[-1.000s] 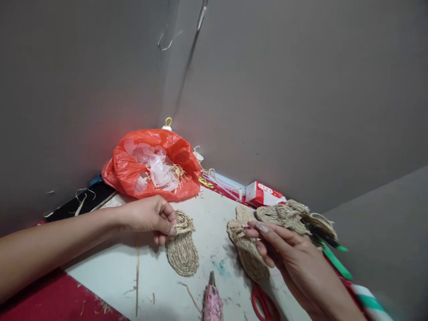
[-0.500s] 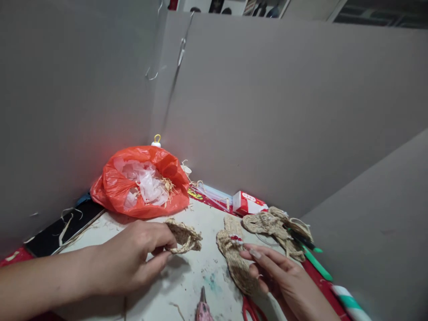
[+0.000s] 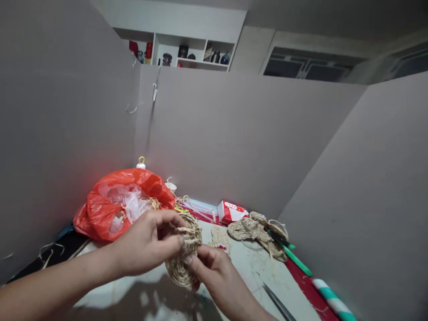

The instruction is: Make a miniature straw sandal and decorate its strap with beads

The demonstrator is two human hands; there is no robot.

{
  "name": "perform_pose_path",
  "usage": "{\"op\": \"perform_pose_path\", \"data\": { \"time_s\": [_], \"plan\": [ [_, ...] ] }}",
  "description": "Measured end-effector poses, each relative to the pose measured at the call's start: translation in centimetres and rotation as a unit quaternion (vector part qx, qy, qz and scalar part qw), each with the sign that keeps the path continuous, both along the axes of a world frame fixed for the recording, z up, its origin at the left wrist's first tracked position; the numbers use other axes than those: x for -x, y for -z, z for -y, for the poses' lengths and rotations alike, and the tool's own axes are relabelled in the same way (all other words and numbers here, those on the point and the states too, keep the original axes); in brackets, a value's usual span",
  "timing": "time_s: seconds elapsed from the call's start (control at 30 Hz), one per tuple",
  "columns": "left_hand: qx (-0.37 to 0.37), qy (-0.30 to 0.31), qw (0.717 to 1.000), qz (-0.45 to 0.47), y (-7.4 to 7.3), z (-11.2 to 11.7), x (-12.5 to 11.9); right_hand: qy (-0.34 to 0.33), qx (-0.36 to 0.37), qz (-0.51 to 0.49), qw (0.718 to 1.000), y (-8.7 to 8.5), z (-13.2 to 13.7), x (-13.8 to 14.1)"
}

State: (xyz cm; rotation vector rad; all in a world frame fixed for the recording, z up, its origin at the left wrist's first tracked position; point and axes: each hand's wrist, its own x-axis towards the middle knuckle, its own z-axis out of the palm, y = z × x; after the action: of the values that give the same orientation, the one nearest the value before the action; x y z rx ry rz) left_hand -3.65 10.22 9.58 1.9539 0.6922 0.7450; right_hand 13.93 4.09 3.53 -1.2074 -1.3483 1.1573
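Note:
A small woven straw slipper (image 3: 180, 269) is held up over the table by both hands. My left hand (image 3: 152, 243) pinches its upper part, the thumb pressing near the strap. From the right side, my right hand (image 3: 217, 269) grips the sole with thumb and fingers. Behind them on the table lies another straw slipper (image 3: 219, 234) with red beads, partly hidden by my right hand. Pointed metal blades (image 3: 276, 301) lie to the right of my right hand.
An orange plastic bag (image 3: 100, 200) with white plastic and straw scraps stands at the left. A red and white box (image 3: 230, 211) is at the back, beside more straw slippers (image 3: 257, 232). At right are a green-handled tool (image 3: 299, 262) and a green-striped roll (image 3: 332, 298). Grey partitions (image 3: 227, 133) enclose the table.
My right hand has left the beaded slipper and moved left to grip the straw slipper in my left hand. The slipper's sole now faces the camera more. The view has tilted up.

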Motion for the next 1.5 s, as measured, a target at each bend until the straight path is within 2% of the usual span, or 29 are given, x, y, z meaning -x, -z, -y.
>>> {"op": "perform_pose_path", "data": {
  "time_s": [0.07,0.13,0.2,0.23,0.33,0.4,0.47,0.53,0.7,0.8,0.87,0.93,1.03,1.1,1.23,1.3,1.37,1.43,1.5],
  "plan": [
    [0.014,-0.028,0.994,0.104,-0.6,-0.4,-0.3,0.027,-0.013,-0.037,0.999,-0.2,-0.4,0.2],
    [0.046,-0.057,0.974,0.216,-0.9,-0.9,-0.4,0.044,-0.031,-0.073,0.996,-0.5,-0.6,0.2],
    [0.087,-0.077,0.95,0.29,-0.7,-1.4,-0.8,0.051,-0.045,-0.099,0.993,-0.6,-0.7,0.4],
    [0.114,-0.067,0.941,0.311,-0.5,-1.6,-1.1,0.046,-0.046,-0.109,0.992,-0.5,-0.8,0.5],
    [0.26,0.04,0.911,0.318,0.8,-2.1,-2.4,0.011,-0.029,-0.142,0.989,-0.1,-1.3,1.1],
    [0.4,0.136,0.863,0.279,1.9,-2.2,-3.2,-0.007,-0.013,-0.166,0.986,0.4,-1.8,1.4],
    [0.463,0.169,0.823,0.284,2.7,-2.3,-3.8,-0.01,-0.008,-0.185,0.983,0.9,-2.3,1.7],
    [0.485,0.167,0.804,0.3,3.2,-2.3,-4.0,-0.011,-0.006,-0.194,0.981,1.2,-2.7,1.9],
    [0.492,0.136,0.801,0.312,3.3,-2.5,-3.5,-0.029,0.012,-0.172,0.985,1.6,-3.1,1.8],
    [0.491,0.098,0.808,0.311,2.9,-2.9,-3.1,-0.023,0.018,-0.121,0.992,1.6,-3.1,1.2],
    [0.468,0.072,0.818,0.327,2.8,-3.4,-2.9,0.026,0.004,-0.08,0.996,1.5,-3.0,0.5],
    [0.434,0.055,0.829,0.348,2.8,-3.8,-2.7,0.11,-0.045,-0.045,0.992,1.0,-2.8,-0.2],
    [0.408,0.051,0.839,0.356,3.3,-4.4,-2.7,0.216,-0.148,0.02,0.965,-0.3,-2.1,-0.9],
    [0.408,0.071,0.838,0.355,3.6,-4.5,-2.8,0.248,-0.23,0.076,0.938,-1.2,-1.5,-0.9],
    [0.426,0.13,0.834,0.327,3.9,-4.5,-2.8,0.225,-0.406,0.218,0.859,-2.6,-1.0,0.1],
    [0.437,0.169,0.832,0.298,3.7,-4.5,-2.6,0.217,-0.429,0.262,0.837,-3.3,-1.0,0.5],
    [0.444,0.219,0.827,0.266,3.4,-4.4,-2.1,0.233,-0.384,0.258,0.855,-4.1,-1.2,0.6],
    [0.445,0.262,0.823,0.237,3.1,-4.1,-1.4,0.241,-0.302,0.23,0.893,-5.0,-1.3,0.6],
    [0.443,0.284,0.823,0.214,2.9,-3.8,-0.8,0.209,-0.227,0.208,0.928,-5.7,-1.2,0.6]
  ]
}}
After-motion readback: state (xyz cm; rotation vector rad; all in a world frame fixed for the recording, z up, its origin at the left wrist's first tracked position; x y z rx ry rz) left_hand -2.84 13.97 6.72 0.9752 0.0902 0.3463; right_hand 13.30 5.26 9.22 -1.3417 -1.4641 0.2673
